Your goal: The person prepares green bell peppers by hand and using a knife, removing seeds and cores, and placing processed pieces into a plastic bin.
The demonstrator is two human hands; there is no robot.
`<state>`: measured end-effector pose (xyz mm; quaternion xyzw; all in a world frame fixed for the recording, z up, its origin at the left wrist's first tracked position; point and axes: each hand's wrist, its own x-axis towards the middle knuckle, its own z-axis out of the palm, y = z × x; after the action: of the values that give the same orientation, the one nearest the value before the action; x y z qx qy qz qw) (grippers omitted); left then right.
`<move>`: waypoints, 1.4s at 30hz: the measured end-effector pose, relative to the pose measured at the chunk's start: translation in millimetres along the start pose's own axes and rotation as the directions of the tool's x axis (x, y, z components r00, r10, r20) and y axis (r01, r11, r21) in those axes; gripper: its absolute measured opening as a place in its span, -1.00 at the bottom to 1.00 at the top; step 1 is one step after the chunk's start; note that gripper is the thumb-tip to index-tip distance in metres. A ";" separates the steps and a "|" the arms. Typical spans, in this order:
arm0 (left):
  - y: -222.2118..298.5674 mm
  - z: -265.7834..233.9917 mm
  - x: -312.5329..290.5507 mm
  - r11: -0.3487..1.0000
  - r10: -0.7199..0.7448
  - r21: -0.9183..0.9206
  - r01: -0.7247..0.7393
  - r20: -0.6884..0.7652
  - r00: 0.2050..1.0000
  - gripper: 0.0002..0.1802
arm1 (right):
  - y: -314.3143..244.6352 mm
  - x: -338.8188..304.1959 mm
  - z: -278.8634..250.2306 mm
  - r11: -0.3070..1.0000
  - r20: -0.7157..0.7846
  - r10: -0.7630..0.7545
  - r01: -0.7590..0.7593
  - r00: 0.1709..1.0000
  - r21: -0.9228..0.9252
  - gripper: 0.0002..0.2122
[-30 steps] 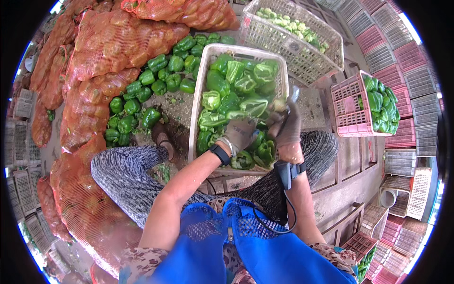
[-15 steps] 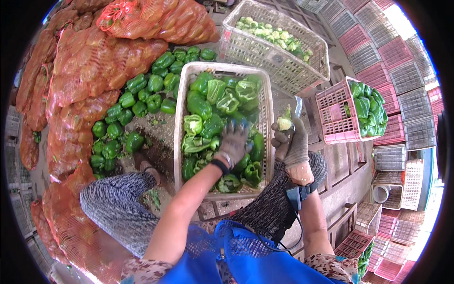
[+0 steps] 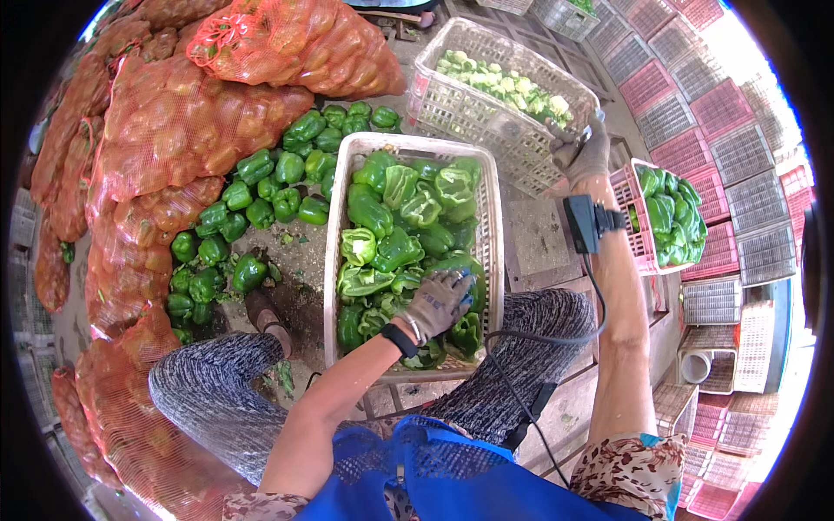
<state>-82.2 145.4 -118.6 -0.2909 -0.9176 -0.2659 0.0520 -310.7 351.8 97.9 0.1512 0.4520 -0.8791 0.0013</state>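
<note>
My gloved left hand [image 3: 441, 302] is low in the white crate [image 3: 334, 260], its fingers curled over a green bell pepper [image 3: 462, 263] among the others. Whole and cut-open bell peppers [image 3: 420, 208] fill this crate. My gloved right hand [image 3: 587, 154] reaches out to the near right corner of a second pale crate [image 3: 486, 130], its fingers closed. A bit of the knife's metal blade [image 3: 599, 115] shows past the fingers; the handle is hidden in the hand. Pale pepper cores [image 3: 504, 82] lie in that second crate.
Whole green peppers [image 3: 287, 169] lie on the floor left of the white crate, beside stacked red mesh sacks [image 3: 191, 122]. A pink crate [image 3: 641, 217] of peppers stands at the right. A cable [image 3: 556, 334] runs from my right wrist device. Stacked crates [image 3: 695, 113] line the right side.
My right hand has moved up and right from beside the white crate to the crate of cores; the core it held no longer shows in it. My left hand has shifted nearer to me.
</note>
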 end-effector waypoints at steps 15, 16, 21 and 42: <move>-246.3 -81.8 -179.4 0.453 -0.711 -0.542 0.708 -0.699 -0.080 -0.61 | 194.9 -129.1 24.9 0.623 0.270 0.757 -0.782 0.595 -0.023 -0.71; -269.3 -68.4 -210.0 0.320 -0.649 -0.372 0.871 -0.756 -0.084 -0.55 | 209.5 -139.9 30.0 0.595 0.254 0.782 -0.803 0.569 -0.032 -0.73; -316.9 -77.3 -268.1 0.085 -0.936 0.077 0.993 -0.336 0.106 -0.35 | 232.3 -161.7 52.0 0.553 0.196 0.833 -0.793 0.517 -0.256 -0.73; -346.1 -79.6 -269.6 0.070 -0.957 -0.171 0.983 0.266 0.114 -0.30 | 271.1 -171.7 82.3 0.449 -0.090 0.741 -0.590 0.666 -0.671 -0.83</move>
<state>-58.7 -271.0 -276.5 0.3780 -0.8242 -0.3587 -0.2219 -130.9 103.0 -26.7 0.2100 0.6267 -0.6012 0.4490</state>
